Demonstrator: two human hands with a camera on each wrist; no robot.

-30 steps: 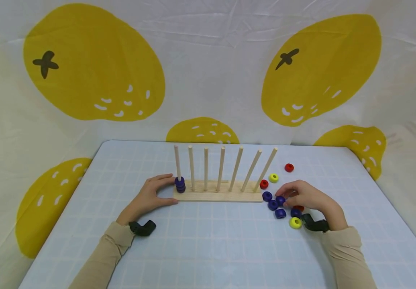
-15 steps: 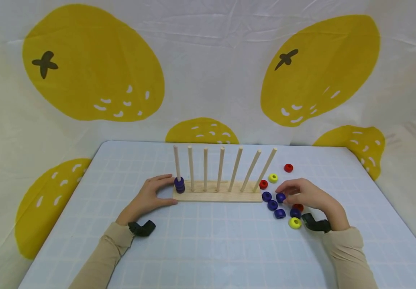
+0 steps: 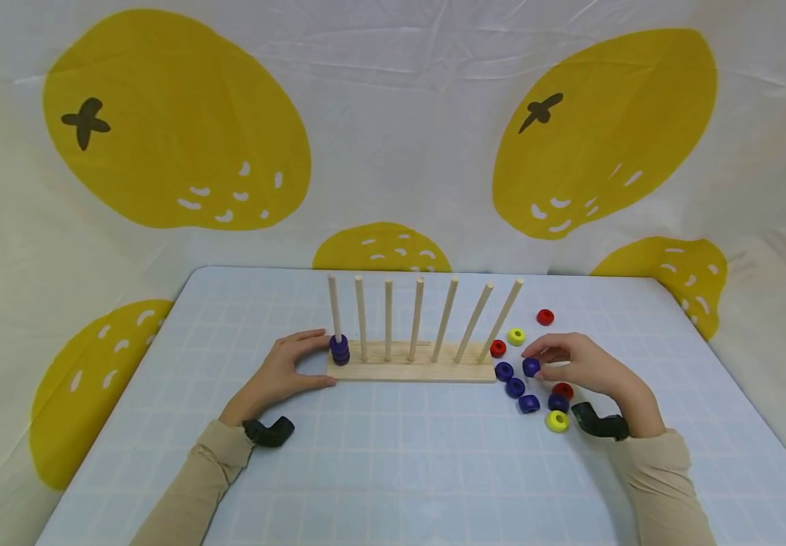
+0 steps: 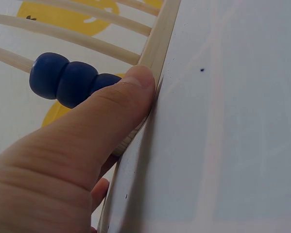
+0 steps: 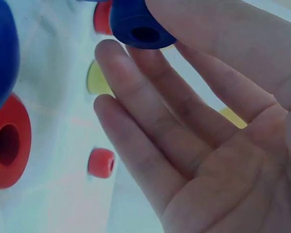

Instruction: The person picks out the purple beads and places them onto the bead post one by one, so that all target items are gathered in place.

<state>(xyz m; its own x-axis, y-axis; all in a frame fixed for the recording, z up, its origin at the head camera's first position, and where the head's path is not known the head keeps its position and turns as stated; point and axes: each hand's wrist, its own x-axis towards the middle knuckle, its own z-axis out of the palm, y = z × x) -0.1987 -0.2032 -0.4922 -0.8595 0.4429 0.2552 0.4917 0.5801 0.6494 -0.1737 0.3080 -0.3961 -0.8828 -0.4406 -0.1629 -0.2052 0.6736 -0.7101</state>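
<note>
A wooden peg rack (image 3: pixel 393 371) with a row of upright pegs stands on the table. Three blue beads (image 4: pixel 72 82) are stacked on its leftmost peg. My left hand (image 3: pixel 287 369) grips the rack's left end, the thumb along the front edge and the fingers behind, partly hidden. Between thumb and fingertips my right hand (image 3: pixel 587 367) pinches a blue bead (image 3: pixel 531 367), held just right of the rack. In the right wrist view that bead (image 5: pixel 144 29) shows its hole, and the other fingers extend loosely.
Loose blue beads (image 3: pixel 515 387) lie under and left of the right hand. Red (image 3: pixel 545 317) and yellow beads (image 3: pixel 517 337) lie behind it; a yellow bead (image 3: pixel 558 422) sits in front. A patterned cloth (image 3: pixel 400 114) hangs behind the table (image 3: pixel 393 470).
The right hand has lifted the blue bead slightly from among the others and moved a little away from me. The left hand and the rack have stayed in place.
</note>
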